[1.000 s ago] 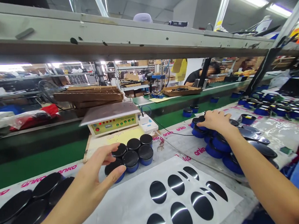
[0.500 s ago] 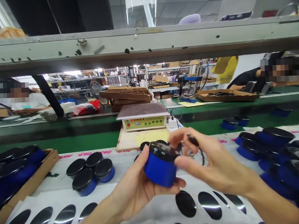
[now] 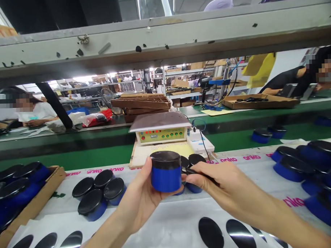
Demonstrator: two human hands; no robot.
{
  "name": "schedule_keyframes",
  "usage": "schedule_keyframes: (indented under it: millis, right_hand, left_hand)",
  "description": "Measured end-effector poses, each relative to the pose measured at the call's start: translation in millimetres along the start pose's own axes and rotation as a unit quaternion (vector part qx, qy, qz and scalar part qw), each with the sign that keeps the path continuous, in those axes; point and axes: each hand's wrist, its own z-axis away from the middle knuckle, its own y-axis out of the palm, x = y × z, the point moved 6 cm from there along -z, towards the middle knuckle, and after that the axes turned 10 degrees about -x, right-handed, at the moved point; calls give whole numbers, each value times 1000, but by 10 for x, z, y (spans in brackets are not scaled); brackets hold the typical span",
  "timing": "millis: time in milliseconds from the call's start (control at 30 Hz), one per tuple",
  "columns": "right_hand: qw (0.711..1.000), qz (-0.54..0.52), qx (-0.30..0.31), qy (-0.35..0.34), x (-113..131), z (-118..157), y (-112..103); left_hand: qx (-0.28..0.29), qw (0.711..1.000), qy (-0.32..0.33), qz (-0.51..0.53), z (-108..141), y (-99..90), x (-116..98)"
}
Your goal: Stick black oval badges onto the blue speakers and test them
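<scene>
My left hand (image 3: 138,202) comes up from the lower left with the forearm slanting toward the middle of the view, palm turned inward. Its thumb lies up the left wall of a blue cylinder with a black top (image 3: 166,171) and its fingers curl under and behind it, so the hand is closed around the cylinder and lifts it clear of the desk (image 3: 147,229). My right hand (image 3: 213,182) reaches in from the lower right, the forearm running diagonally across the white sheet. Its fingers are drawn together, pinching a thin black part (image 3: 189,170) that sits just beside the cylinder's right edge; I cannot tell whether the two touch.

The cylinder hangs between my two hands, above the near edge of the desk and in front of the cream tester box (image 3: 160,131) with its row of lights. It stands upright: the black top faces up, the blue wall faces me, and its axis runs vertically. It is about as wide as it is tall.

Behind it, partly hidden, two more black-topped units (image 3: 196,159) sit on the desk. To the left lies a cluster of four (image 3: 98,191), and further left a cardboard tray (image 3: 38,200) holds others. Black oval stickers (image 3: 211,233) lie on the sheet below my hands.
</scene>
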Motion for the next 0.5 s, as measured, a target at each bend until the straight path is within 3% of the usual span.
schedule_keyframes:
  millis: [167, 267, 400, 500]
  right_hand:
    - [1000, 23, 7, -8, 11, 4, 24]
    - [998, 41, 27, -27, 51, 20, 35]
    - [986, 147, -3, -82, 131, 64, -2]
    - [972, 186, -31, -139, 205, 86, 14]
  left_hand:
    - [-11, 999, 6, -47, -22, -43, 80]
    - [-18, 988, 80, -134, -15, -86, 73]
    - [-56, 938, 183, -289, 46, -82, -9]
    - [-86, 880, 224, -410, 99, -67, -102]
